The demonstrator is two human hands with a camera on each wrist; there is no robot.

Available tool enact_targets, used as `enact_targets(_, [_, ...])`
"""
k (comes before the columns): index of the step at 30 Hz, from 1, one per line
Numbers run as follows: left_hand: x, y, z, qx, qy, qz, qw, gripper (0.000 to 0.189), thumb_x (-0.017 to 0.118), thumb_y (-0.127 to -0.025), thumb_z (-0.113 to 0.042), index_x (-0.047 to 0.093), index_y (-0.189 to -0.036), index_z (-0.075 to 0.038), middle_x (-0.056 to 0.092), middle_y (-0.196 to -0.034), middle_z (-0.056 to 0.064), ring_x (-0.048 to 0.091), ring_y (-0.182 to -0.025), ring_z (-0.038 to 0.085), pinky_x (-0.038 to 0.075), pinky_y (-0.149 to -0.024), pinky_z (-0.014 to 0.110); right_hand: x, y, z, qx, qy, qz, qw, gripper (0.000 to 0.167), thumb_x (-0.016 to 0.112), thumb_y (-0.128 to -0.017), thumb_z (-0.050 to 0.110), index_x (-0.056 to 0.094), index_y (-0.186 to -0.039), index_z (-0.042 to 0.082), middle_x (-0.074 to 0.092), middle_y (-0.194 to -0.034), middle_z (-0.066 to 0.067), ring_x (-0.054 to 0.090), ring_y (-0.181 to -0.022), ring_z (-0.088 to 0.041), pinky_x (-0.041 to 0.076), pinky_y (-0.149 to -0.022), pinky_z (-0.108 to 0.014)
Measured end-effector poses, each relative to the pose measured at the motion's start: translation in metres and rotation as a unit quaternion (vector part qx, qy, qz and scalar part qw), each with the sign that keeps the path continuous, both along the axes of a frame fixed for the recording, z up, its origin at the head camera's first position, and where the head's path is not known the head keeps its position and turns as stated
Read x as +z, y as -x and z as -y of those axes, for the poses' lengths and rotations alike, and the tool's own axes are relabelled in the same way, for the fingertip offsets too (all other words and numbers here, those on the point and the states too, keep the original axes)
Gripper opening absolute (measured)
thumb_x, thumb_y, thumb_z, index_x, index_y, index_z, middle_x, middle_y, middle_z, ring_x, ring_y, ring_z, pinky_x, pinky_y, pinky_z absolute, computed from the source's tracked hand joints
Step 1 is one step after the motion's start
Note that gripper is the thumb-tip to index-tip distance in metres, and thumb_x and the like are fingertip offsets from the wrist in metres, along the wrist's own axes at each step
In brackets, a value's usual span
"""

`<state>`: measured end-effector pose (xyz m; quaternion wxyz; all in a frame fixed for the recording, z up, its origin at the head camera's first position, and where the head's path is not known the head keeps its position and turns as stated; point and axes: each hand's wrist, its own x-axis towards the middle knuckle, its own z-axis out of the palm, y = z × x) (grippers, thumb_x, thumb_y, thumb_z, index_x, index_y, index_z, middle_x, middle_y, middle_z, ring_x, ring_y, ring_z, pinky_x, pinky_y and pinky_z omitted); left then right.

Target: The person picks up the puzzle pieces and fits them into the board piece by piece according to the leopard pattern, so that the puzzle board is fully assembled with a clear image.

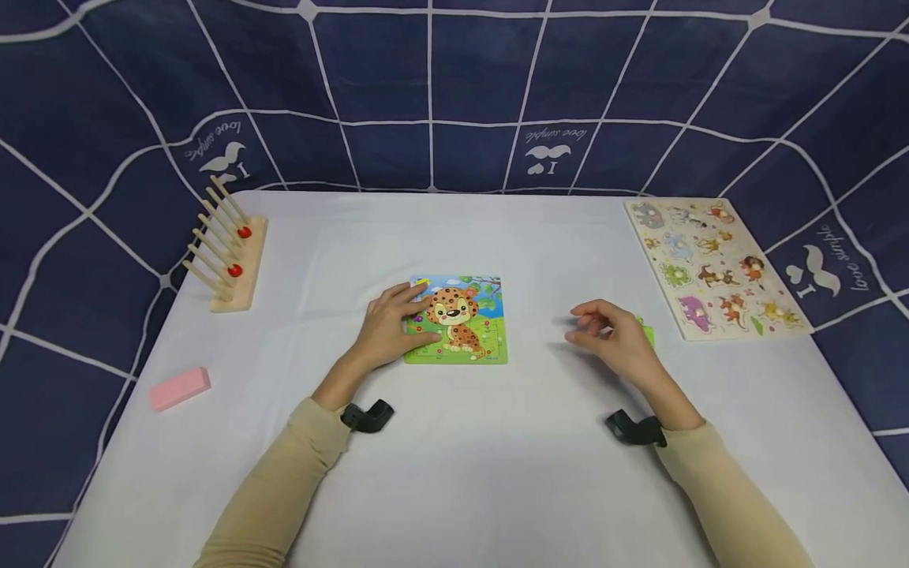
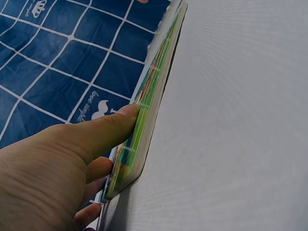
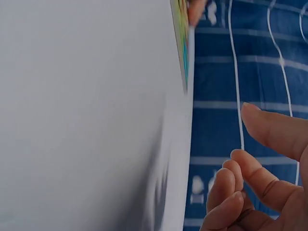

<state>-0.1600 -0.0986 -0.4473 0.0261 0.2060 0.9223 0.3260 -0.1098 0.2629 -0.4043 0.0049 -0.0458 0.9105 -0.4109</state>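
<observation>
A square jigsaw puzzle board (image 1: pixel 454 315) with a spotted leopard cub picture lies in the middle of the white table. My left hand (image 1: pixel 389 325) rests on its left side, fingers spread over the upper left and thumb lying on the lower part. In the left wrist view, the left thumb (image 2: pixel 108 132) presses on the top face close to the thick edge of the puzzle board (image 2: pixel 144 130). To the right, my right hand (image 1: pixel 616 341) is held over the table with loosely bent fingers and nothing between them. Behind it a green piece (image 1: pixel 648 332) shows, partly hidden.
At the far right lies a wooden animal peg puzzle (image 1: pixel 717 268). A wooden stand with several upright pegs (image 1: pixel 241 288) and two red beads is at the back left. Nearer on the left sits a pink block (image 1: pixel 180 388). A blue checked cloth (image 1: pixel 483 71) hangs behind the table.
</observation>
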Motion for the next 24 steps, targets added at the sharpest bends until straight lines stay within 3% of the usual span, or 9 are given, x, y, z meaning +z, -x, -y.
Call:
enact_targets(6, [0.000,0.000,0.000,-0.002,-0.001,0.000,1.0000,0.071,0.081,-0.078,-0.038,0.055,-0.138,-0.009,0.041,-0.155,0.006,0.027,-0.147,0.031,0.020,-0.115,0.057,0.005,-0.014,-0.044,-0.077,-0.009,-0.003,0.9970,0.040,0.076,-0.086,0.018,0.062,-0.119,0.000,0.059,-0.101,-0.014,0.051,-0.077,-0.002,0.044,-0.061,-0.015])
enact_targets(16, [-0.002,0.001,0.000,-0.002,-0.006,-0.002,1.0000,0.070,0.081,-0.079,-0.037,0.056,-0.137,-0.008,0.042,-0.154,0.007,0.027,-0.147,0.031,0.020,-0.115,0.057,0.003,-0.026,-0.091,-0.191,-0.010,0.028,0.9812,0.055,0.073,-0.089,0.023,0.052,-0.135,0.000,0.053,-0.105,0.002,0.047,-0.085,-0.004,0.042,-0.065,-0.014])
enact_targets(24, [-0.002,0.001,0.000,0.001,-0.003,0.003,1.0000,0.071,0.081,-0.078,-0.038,0.055,-0.138,-0.009,0.041,-0.155,0.006,0.026,-0.147,0.031,0.020,-0.115,0.057,-0.005,-0.024,-0.099,-0.210,0.001,0.043,0.9767,0.059,0.073,-0.088,0.022,0.049,-0.137,0.000,0.051,-0.105,0.008,0.047,-0.084,-0.002,0.043,-0.063,-0.013])
